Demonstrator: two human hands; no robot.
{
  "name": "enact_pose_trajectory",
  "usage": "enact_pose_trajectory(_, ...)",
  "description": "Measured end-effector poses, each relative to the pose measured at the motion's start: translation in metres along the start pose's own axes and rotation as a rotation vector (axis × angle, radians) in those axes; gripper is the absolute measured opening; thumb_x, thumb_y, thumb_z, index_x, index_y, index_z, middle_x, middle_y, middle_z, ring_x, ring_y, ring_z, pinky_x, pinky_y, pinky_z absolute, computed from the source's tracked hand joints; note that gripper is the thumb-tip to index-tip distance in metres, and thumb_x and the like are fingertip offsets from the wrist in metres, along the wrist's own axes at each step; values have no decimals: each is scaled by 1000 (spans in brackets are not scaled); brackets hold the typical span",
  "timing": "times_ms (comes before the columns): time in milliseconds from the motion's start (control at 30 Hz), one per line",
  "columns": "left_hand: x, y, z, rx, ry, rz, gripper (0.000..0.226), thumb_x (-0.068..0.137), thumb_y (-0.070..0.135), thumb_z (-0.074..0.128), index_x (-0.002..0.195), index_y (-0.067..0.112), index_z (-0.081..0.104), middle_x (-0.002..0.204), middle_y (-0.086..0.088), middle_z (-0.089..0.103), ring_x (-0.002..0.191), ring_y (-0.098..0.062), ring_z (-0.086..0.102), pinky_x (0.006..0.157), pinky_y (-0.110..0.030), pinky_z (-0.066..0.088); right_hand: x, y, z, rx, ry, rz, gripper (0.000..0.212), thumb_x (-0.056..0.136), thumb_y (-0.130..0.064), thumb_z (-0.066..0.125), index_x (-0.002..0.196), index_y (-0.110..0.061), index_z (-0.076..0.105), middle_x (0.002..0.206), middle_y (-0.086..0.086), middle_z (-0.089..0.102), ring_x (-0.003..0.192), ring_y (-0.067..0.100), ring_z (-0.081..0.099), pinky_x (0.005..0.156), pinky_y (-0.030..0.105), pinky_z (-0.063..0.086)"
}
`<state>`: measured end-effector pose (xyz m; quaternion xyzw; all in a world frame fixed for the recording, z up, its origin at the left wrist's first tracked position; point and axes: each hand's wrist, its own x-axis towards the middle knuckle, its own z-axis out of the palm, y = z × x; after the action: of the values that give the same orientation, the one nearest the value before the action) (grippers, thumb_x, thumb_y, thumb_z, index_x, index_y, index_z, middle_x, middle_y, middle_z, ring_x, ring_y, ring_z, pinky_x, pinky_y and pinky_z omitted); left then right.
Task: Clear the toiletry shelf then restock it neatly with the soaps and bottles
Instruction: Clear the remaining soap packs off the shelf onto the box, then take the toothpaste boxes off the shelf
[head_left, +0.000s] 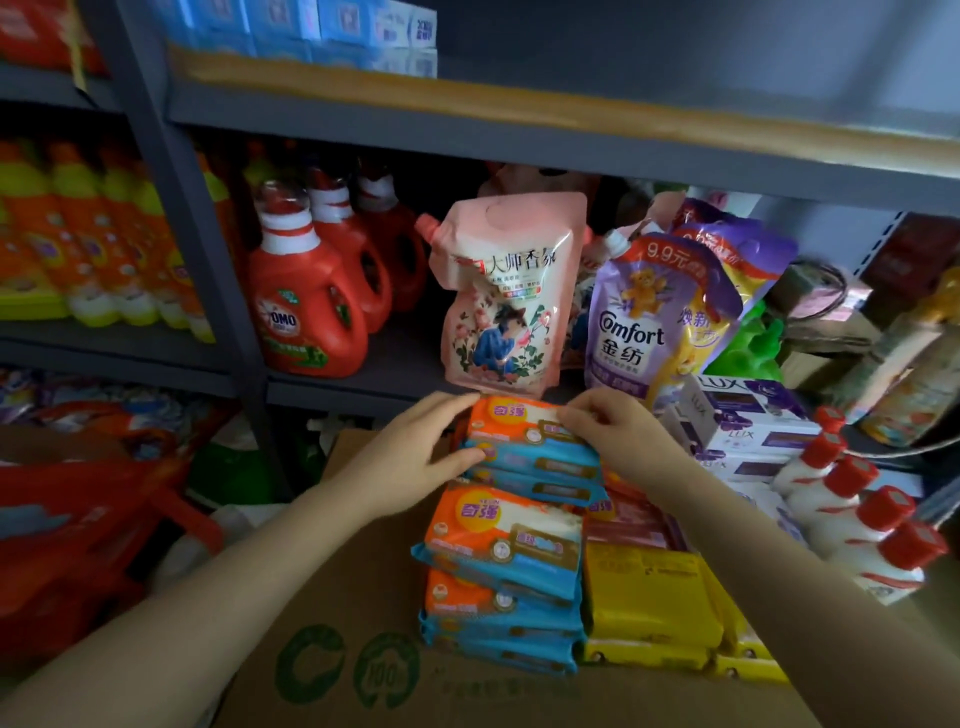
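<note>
Two bare hands meet over a stack of orange-and-blue soap packs (530, 457) that sits on a cardboard box (332, 623) in front of the shelf. The left hand (415, 452) grips the stack's left side, thumb low against a blue pack edge and fingers curled over the top pack. The right hand (618, 431) pinches the top pack's far right corner between thumb and fingertips, fingers drawn narrow.

Nearer the camera a second stack of the same soap packs (501, 577) rests on the box, and just to its right lie yellow soap packs (652, 597). Farther right stand white bottles with red caps (857, 514) in a row, with purple-and-white Lux soap boxes (748, 415) piled behind them.

On the grey metal shelf (363, 379) beyond the hands, a pink refill pouch (506, 296) stands upright, and a purple Comfort pouch (649, 317) leans to its right, touching other pouches behind it. To the left stand red OMO detergent jugs (306, 301) in a row running back into the shelf. In the next bay left are orange and yellow bottles (93, 234). Blue boxes (332, 26) fill the left end of the shelf above, blurred. A red bag (88, 514) lies at the near left.
</note>
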<state>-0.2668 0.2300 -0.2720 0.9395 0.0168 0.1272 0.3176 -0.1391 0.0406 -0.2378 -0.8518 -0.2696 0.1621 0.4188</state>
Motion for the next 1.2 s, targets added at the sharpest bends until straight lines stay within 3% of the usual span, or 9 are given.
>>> enact_pose_trajectory(200, -1, -5, -17, 6, -70, 10, 55, 91, 49, 48, 140, 37, 27, 124, 25, 34, 118, 6, 35, 90, -19, 37, 13, -8, -11, -41, 21, -37, 9, 86, -28, 65, 87, -18, 63, 77, -3, 64, 71, 13, 59, 62, 23, 45)
enact_pose_trajectory(300, 4, -10, -42, 5, 2, 39, 47, 92, 38, 52, 132, 45, 28, 114, 26, 44, 105, 7, 47, 86, -17, 42, 20, -29, -15, -129, 49, -143, 11, 89, -32, 59, 92, -22, 62, 85, -5, 64, 79, 10, 60, 62, 19, 44)
enact_pose_trajectory(467, 27, -13, -119, 53, 296, 185, 36, 89, 19, 58, 124, 26, 52, 104, 16, 55, 92, 5, 53, 74, -7, 42, 30, -96, -11, -183, 183, -365, 9, 90, -24, 59, 86, -19, 65, 80, -13, 63, 75, -1, 57, 62, 8, 41)
enact_pose_trajectory(633, 57, -6, -211, 195, 600, 384, 36, 83, 31, 47, 111, 13, 62, 93, 8, 59, 80, -3, 56, 73, -7, 43, 52, -200, -13, -136, 475, -645, 14, 88, -14, 57, 76, -13, 65, 71, -4, 64, 68, 10, 57, 67, 22, 42)
enact_pose_trajectory(733, 79, -7, -263, 361, 675, 404, 38, 83, 35, 44, 110, 14, 61, 94, 11, 56, 82, -3, 56, 75, -23, 50, 90, -252, -6, -248, 575, -774, 13, 89, -9, 51, 88, -10, 65, 83, 3, 64, 75, 14, 54, 70, 26, 39)
enact_pose_trajectory(867, 104, -16, -312, 566, 653, 331, 30, 87, 30, 53, 111, 13, 59, 105, -1, 60, 94, -22, 60, 74, -45, 53, 164, -300, 7, -507, 453, -708, 35, 93, -9, 42, 127, -9, 52, 129, 11, 53, 119, 29, 45, 98, 35, 35)
enact_pose_trajectory(967, 115, -24, -327, 609, 603, 275, 32, 87, 27, 58, 115, 11, 60, 113, -5, 58, 102, -24, 57, 81, -44, 50, 194, -320, 18, -679, 277, -578, 45, 98, -21, 38, 143, -17, 32, 148, 7, 35, 136, 28, 28, 109, 43, 28)
enact_pose_trajectory(1100, 130, -28, -329, 617, 599, 315, 33, 89, 34, 54, 115, 13, 59, 116, -3, 56, 106, -21, 54, 76, -35, 46, 191, -313, 18, -769, 345, -569, 39, 98, -29, 38, 134, -17, 45, 140, 9, 44, 126, 31, 39, 104, 43, 34)
enact_pose_trajectory(1200, 150, -24, -323, 751, 549, 182, 45, 91, 50, 40, 118, 16, 53, 116, -1, 56, 103, -20, 54, 68, -29, 39, 179, -296, 12, -607, 514, -694, 25, 93, -25, 51, 110, -10, 60, 111, 9, 52, 103, 29, 52, 88, 38, 43)
